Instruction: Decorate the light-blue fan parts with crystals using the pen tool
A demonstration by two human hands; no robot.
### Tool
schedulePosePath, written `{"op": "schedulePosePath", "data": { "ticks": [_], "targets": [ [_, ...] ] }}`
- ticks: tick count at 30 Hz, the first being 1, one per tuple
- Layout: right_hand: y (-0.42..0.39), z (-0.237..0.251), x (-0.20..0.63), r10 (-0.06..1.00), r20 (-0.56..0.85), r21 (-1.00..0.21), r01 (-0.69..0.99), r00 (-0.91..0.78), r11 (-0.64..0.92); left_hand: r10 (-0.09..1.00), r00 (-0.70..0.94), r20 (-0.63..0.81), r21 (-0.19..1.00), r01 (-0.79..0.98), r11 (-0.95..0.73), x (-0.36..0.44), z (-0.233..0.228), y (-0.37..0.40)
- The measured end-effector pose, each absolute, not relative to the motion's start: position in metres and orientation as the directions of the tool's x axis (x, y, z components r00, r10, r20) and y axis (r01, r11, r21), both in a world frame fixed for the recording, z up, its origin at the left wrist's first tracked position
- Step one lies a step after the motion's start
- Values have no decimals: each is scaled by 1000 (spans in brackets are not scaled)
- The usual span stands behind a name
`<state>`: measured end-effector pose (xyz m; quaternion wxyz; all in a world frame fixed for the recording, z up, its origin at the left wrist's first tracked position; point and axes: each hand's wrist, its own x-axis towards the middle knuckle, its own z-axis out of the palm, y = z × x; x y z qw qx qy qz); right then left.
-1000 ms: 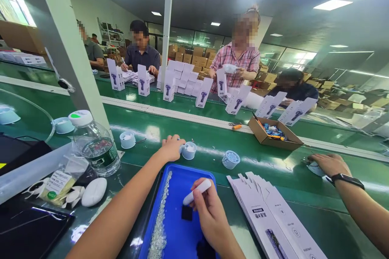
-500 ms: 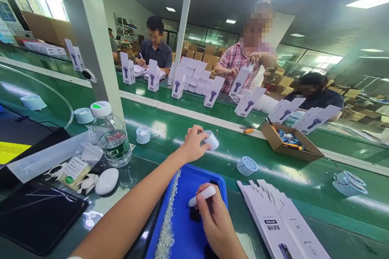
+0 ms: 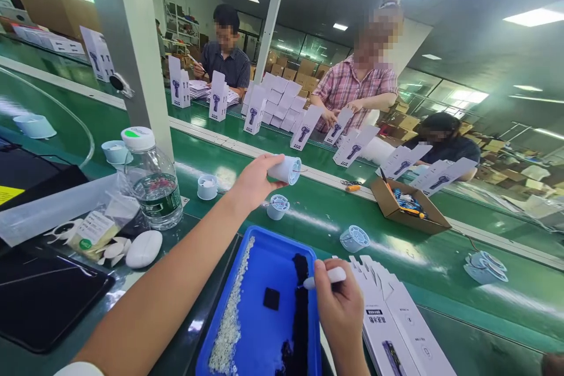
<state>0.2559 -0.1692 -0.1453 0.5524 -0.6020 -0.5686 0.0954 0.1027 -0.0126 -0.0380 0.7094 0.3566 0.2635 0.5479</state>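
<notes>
My left hand (image 3: 253, 182) is closed around a white plastic cylinder (image 3: 282, 170), raised above the green belt and tipped on its side. The ribbed end faces right, with a thin wire sticking out. Just below it, a similar short cylinder (image 3: 278, 207) stands on the belt. My right hand (image 3: 341, 305) grips a white pen-like tool (image 3: 328, 278). Its thin tip is at the dark pile (image 3: 301, 294) of small black pieces along the right side of the blue tray (image 3: 259, 247). A black square (image 3: 271, 299) lies mid-tray, and small clear beads (image 3: 229, 323) line the left side.
More white cylinders (image 3: 355, 238) stand along the belt. Flat printed cartons (image 3: 396, 317) lie right of the tray. A water bottle (image 3: 154, 188) and a white oval case (image 3: 144, 249) are at left. A cardboard box (image 3: 409, 214) holds wired parts. Co-workers sit and stand opposite, behind upright cartons (image 3: 305, 129).
My left hand has risen and moved left, turning the cylinder's ribbed end into view. Another cylinder now shows below it. My right hand has moved the tool from mid-tray right to the black pieces.
</notes>
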Motion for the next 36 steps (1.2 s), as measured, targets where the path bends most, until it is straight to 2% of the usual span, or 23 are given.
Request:
{"op": "schedulePosePath", "data": {
  "ticks": [5, 11, 16, 22, 27, 32, 34, 36],
  "targets": [
    [-166, -148, 256, 829, 458, -787, 580, 322, 209, 972, 233, -23, 833, -533, 147, 98, -41, -9],
    [-165, -149, 257, 827, 439, -789, 592, 353, 166, 971, 236, -42, 888, -436, 144, 100, -40, -11],
    [-165, -147, 258, 804, 451, -796, 582, 387, 166, 969, 238, -70, 908, -388, 160, 100, -38, -13],
    [-166, -149, 257, 844, 387, -812, 571, 371, 121, 969, 233, -84, 917, -362, 166, 99, -38, -14],
    [-167, -146, 257, 820, 351, -867, 489, 453, 100, 968, 240, -73, 920, -359, 159, 99, -41, -11],
    [-170, -140, 252, 802, 259, -939, 334, 538, 79, 964, 255, -77, 918, -359, 169, 101, -43, -11],
    [-172, -139, 246, 812, 301, -927, 354, 500, 126, 962, 262, -83, 915, -363, 177, 103, -45, -11],
    [-174, -138, 238, 870, 377, -874, 435, 319, 219, 959, 264, -106, 911, -361, 200, 106, -48, -12]
  ]
}}
